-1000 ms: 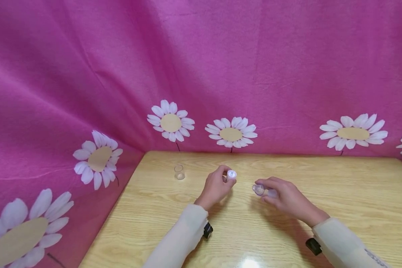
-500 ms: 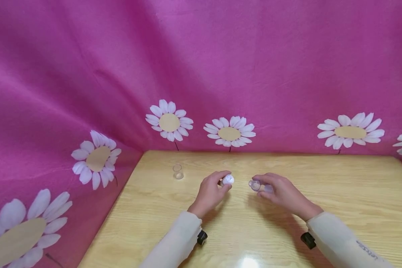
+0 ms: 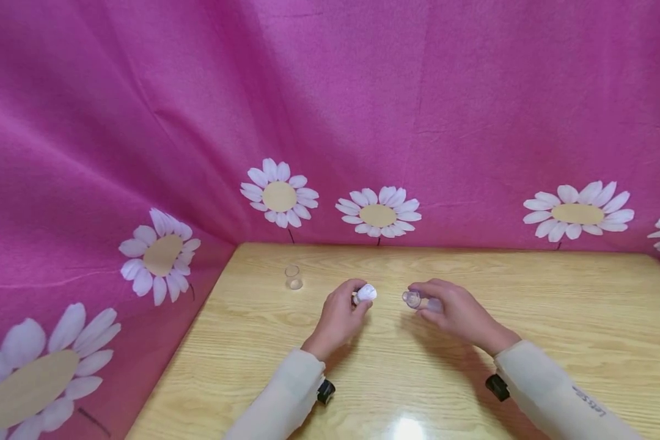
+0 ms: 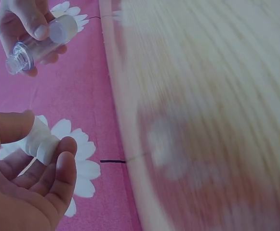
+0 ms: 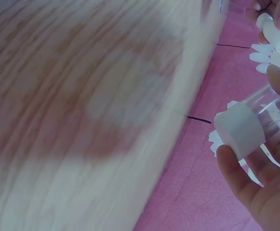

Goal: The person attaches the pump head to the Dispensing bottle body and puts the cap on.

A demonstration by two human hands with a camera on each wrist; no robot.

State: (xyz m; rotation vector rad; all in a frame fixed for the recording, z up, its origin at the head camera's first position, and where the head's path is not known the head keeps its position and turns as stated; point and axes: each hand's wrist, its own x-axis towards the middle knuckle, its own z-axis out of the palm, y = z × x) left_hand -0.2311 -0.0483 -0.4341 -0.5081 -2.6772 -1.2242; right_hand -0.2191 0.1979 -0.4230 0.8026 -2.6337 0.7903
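My left hand [image 3: 335, 321] pinches a white pump head [image 3: 367, 293] between thumb and fingers. In the left wrist view the pump head [image 4: 39, 142] shows a wider body and a narrower end piece. Across from it, my right hand [image 3: 461, 313] grips a small clear bottle [image 3: 412, 299] lying sideways, its bare threaded neck [image 4: 15, 64] turned toward the left hand. A white base [image 5: 241, 130] closes the bottle's other end. The pump head and bottle are apart, with a gap between the hands. Fingers partly hide both pieces.
A clear cup-shaped cap [image 3: 294, 278] stands at the back left of the wooden table [image 3: 242, 366]. A pink curtain [image 3: 330, 110] with white daisies hangs behind and along the left edge. Black straps sit at both sleeve cuffs.
Both hands have shifted a little to the left in the head view. The pump head has turned from facing the camera to a more sideways tilt. Each hand keeps its hold.
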